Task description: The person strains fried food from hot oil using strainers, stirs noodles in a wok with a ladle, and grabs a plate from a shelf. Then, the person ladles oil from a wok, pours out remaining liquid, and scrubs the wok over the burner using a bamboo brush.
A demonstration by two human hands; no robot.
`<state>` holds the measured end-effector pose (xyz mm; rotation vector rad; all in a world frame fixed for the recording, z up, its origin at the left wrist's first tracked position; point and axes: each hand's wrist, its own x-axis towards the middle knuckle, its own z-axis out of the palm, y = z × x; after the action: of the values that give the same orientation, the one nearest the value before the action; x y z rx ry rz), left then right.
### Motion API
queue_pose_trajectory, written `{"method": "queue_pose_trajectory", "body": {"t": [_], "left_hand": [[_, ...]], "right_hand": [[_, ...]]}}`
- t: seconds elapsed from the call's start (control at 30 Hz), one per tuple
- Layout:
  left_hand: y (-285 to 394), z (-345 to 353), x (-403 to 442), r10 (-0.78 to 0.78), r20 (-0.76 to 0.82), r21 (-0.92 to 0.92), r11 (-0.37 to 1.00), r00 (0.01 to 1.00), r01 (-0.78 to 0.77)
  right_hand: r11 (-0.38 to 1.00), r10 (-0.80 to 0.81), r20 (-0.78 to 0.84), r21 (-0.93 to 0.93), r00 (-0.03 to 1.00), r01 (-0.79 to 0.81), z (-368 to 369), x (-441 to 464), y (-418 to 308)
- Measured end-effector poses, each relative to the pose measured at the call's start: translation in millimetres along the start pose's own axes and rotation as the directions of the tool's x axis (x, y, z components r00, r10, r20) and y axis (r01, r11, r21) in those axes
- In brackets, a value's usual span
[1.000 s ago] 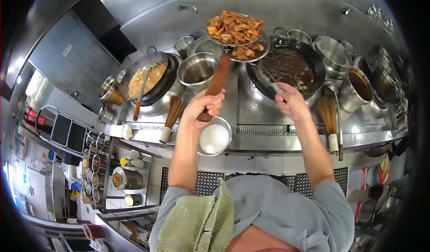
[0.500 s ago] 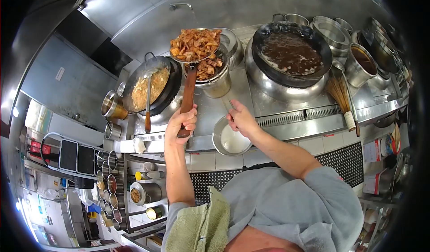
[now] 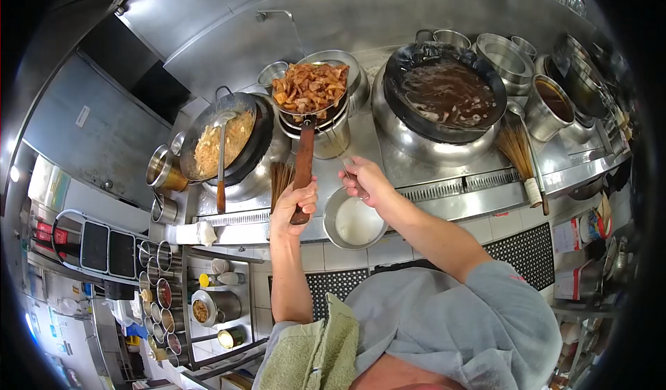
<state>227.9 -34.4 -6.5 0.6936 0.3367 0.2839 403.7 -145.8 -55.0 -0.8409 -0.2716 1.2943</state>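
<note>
Gripping a heaped strainer [image 3: 290, 112] by its wooden handle [image 3: 304, 158], the left hand [image 3: 298, 205] held it over a steel pot [image 3: 334, 145].
At left, a ladle [image 3: 222, 156] lay in a wok of pale food [image 3: 236, 140] on the counter [image 3: 364, 132]. Next, the left hand wrapped the wooden handle's near end; whether the strainer touched the steel pot could not be told. Loaded with crisp-looking brown pieces [image 3: 310, 87], it was probably heavy at the far end, its grip stiff and best taken firmly, further forward for less strain; loose pieces could slide off if tipped. The right hand [image 3: 368, 183], fingers closed, pinched a thin metal handle [image 3: 345, 159] beside the pot, just above a bowl [image 3: 330, 218]. Farther right sat dark liquid [image 3: 447, 88] in another wok [image 3: 394, 88].
</note>
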Motion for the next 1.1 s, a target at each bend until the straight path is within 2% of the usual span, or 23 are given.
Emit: {"method": "queue_pose_trajectory", "body": {"t": [0.07,0.17,0.27,0.37,0.43,0.5,0.57,0.7,0.77,0.9,0.93,0.97,1.03,1.07,1.1], "left_hand": [[-3,-2,1,0.001,0.016,-0.037,0.999,1.0,0.0],[-10,-5,3,0.003,0.02,-0.085,0.996,1.0,-0.001],[-20,-6,7,-0.016,0.033,-0.14,0.99,0.999,0.02],[-39,3,13,-0.004,-0.022,-0.03,1.0,1.0,0.004],[-46,10,13,-0.037,-0.128,-0.152,0.988,0.991,0.017],[-53,3,17,-0.033,-0.068,-0.169,0.985,0.997,0.021],[-59,18,16,0.022,-0.212,-0.117,0.992,0.977,-0.048],[-68,18,12,0.05,-0.239,-0.202,0.974,0.97,-0.1],[-72,16,7,0.023,-0.202,-0.327,0.941,0.979,-0.09],[-83,6,5,0.057,-0.262,-0.368,0.917,0.963,-0.155],[-84,4,4,0.074,-0.293,-0.279,0.947,0.953,-0.159],[-84,4,2,0.078,-0.309,-0.281,0.944,0.948,-0.17],[-79,3,-3,0.109,-0.287,-0.136,0.979,0.952,-0.153],[-77,2,-3,0.09,-0.297,-0.126,0.983,0.951,-0.132],[-78,6,-6,0.137,-0.325,-0.059,0.985,0.936,-0.165]], "right_hand": [[0.995,0.008,-0.082,0.099,0.997,0.0,2,-1,0],[0.992,0.109,-0.146,0.076,0.983,-0.099,-2,-1,-1],[0.988,0.141,-0.147,0.089,0.979,-0.129,-7,-5,1],[0.993,0.115,-0.12,0.018,0.986,-0.114,-12,-25,-1],[0.993,0.115,-0.119,0.019,0.986,-0.114,-29,-32,5],[0.993,0.122,-0.123,0.019,0.985,-0.121,-48,-42,7],[0.985,0.11,-0.063,-0.123,0.992,-0.117,-61,-59,2],[0.94,0.082,-0.115,-0.322,0.99,-0.115,-82,-108,-19],[0.917,0.09,-0.149,-0.374,0.985,-0.141,-95,-133,-31],[0.891,0.087,-0.192,-0.424,0.978,-0.162,-145,-168,-47],[0.886,0.061,-0.231,-0.435,0.971,-0.159,-157,-174,-51],[0.883,0.076,-0.223,-0.437,0.972,-0.17,-166,-179,-54],[0.877,0.02,-0.317,-0.449,0.948,-0.169,-185,-186,-61],[0.88,0.018,-0.322,-0.444,0.947,-0.168,-193,-189,-64],[0.879,0.031,-0.32,-0.442,0.947,-0.178,-200,-193,-67]]}}
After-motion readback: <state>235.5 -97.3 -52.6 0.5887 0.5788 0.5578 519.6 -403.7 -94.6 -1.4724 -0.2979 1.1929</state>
